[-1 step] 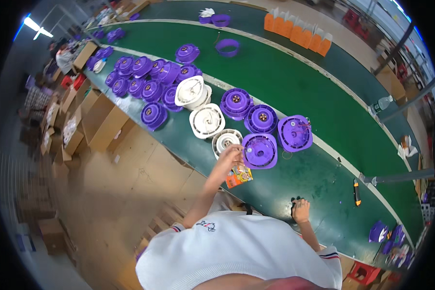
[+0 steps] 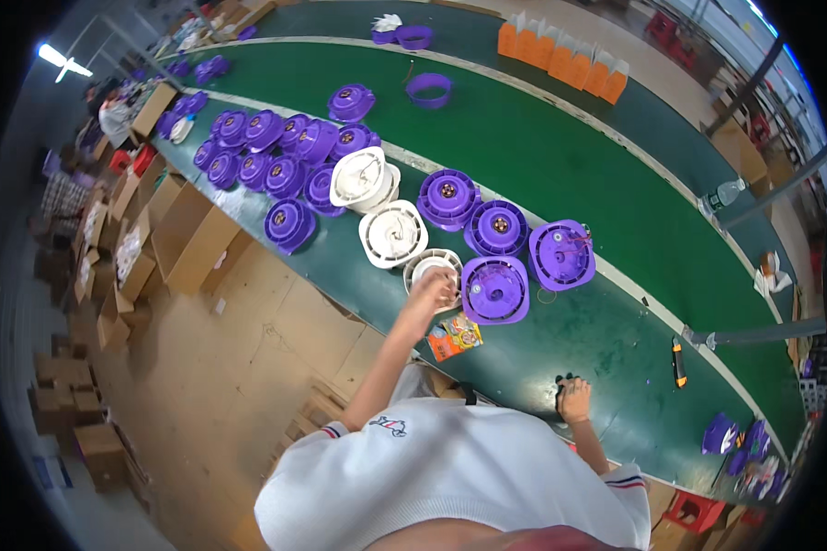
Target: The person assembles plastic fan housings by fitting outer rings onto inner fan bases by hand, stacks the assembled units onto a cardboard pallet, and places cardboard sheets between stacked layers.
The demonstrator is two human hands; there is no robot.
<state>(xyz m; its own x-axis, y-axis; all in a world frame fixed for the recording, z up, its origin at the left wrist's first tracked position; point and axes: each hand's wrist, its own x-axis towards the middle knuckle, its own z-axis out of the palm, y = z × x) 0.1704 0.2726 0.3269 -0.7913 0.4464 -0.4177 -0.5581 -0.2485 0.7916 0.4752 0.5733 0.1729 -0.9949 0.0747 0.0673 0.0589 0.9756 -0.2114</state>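
My left hand is over the near side of a white round housing, its fingers bent together. What they hold, if anything, is hidden. Just right of it lies a purple housing with its hollow side up, and beyond that a second one with thin red wires. Two purple housings with brown centres, one beside the other, sit behind. My right hand rests low on the table, fingers curled around a small dark thing that I cannot make out. An orange and yellow packet lies below my left hand.
White housings and many purple ones cover the table's left. A yellow-black utility knife lies at right. Behind the green belt stand orange cartons and a bottle. Cardboard boxes crowd the floor at left.
My left hand has shifted slightly left, away from the purple housing's edge and further over the white round housing. My right hand stays almost where it was.
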